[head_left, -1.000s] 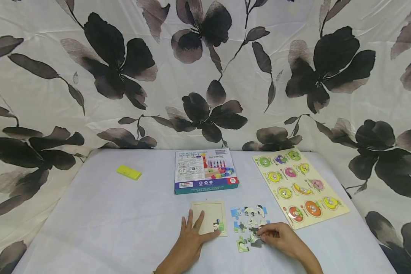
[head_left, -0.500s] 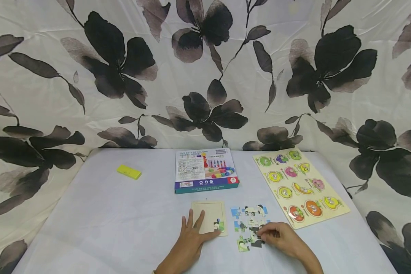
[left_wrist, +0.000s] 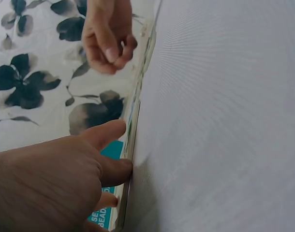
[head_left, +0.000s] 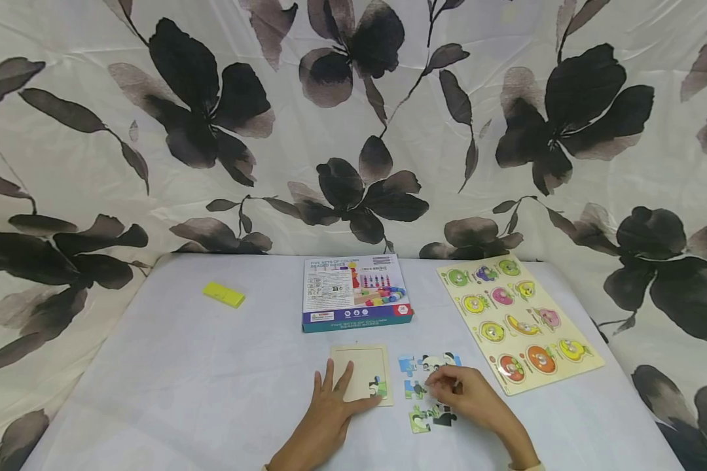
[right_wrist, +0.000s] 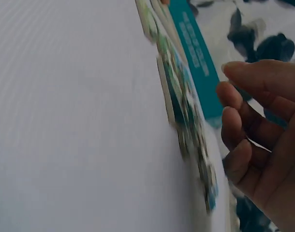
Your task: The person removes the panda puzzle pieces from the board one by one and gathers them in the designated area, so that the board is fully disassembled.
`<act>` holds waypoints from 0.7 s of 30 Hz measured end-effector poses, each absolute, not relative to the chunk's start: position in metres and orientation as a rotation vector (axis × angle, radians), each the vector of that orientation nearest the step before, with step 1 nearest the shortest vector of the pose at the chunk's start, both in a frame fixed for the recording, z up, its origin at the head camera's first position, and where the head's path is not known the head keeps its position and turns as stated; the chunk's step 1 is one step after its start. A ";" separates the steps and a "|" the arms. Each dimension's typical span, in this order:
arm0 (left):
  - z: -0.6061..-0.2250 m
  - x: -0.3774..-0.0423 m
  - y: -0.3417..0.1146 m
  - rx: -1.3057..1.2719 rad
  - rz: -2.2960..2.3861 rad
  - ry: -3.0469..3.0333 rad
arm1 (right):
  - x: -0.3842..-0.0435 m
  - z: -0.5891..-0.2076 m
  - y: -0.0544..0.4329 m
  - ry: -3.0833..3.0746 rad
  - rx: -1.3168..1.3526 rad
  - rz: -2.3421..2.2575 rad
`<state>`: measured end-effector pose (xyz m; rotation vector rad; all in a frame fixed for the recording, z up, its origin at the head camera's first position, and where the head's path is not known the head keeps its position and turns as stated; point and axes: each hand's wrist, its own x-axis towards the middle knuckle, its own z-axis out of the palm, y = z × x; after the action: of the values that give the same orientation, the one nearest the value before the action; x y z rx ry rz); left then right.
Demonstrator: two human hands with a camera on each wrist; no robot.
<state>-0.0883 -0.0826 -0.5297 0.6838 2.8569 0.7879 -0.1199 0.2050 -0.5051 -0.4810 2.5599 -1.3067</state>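
My left hand [head_left: 325,418] lies spread over a small wooden puzzle tray [head_left: 359,353], its thumb on the lower right corner beside a fitted panda puzzle piece [head_left: 378,387]. To the right, several loose panda puzzle pieces [head_left: 419,419] lie in rough rows, partly hidden under my right hand [head_left: 468,396]. That hand hovers close over the middle pieces with fingers loosely bent and thumb near the index finger. The right wrist view shows nothing between these fingertips [right_wrist: 229,70], and the edges of the pieces [right_wrist: 179,104] stand just beside them.
Behind the tray is a bead-set box [head_left: 356,294]. A fruit puzzle board [head_left: 518,324] lies at the right. A yellow block [head_left: 224,294] sits at the far left on the white tablecloth [head_left: 182,386]. Floral fabric [head_left: 353,131] hangs behind the table.
My right hand has moved left and slightly up across the loose pieces, uncovering the lower ones. My left hand stays on the tray.
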 end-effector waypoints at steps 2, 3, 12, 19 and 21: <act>-0.530 -0.088 -0.084 0.701 0.787 2.865 | -0.124 -0.506 0.193 2.578 -0.545 -1.312; -0.531 -0.088 -0.084 0.708 0.789 2.868 | -0.126 -0.506 0.187 2.582 -0.572 -1.310; -0.533 -0.089 -0.092 0.673 0.909 2.825 | -0.138 -0.509 0.144 2.563 -0.711 -1.253; -0.534 -0.091 -0.097 0.609 0.928 2.845 | -0.137 -0.515 0.132 2.616 -0.768 -1.123; -0.534 -0.091 -0.098 0.604 0.918 2.849 | -0.137 -0.515 0.130 2.632 -0.778 -1.099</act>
<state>-0.0912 -0.0976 -0.5336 0.6038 2.8490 0.9184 -0.1373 0.1303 -0.5152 -0.7777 2.6320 -1.0993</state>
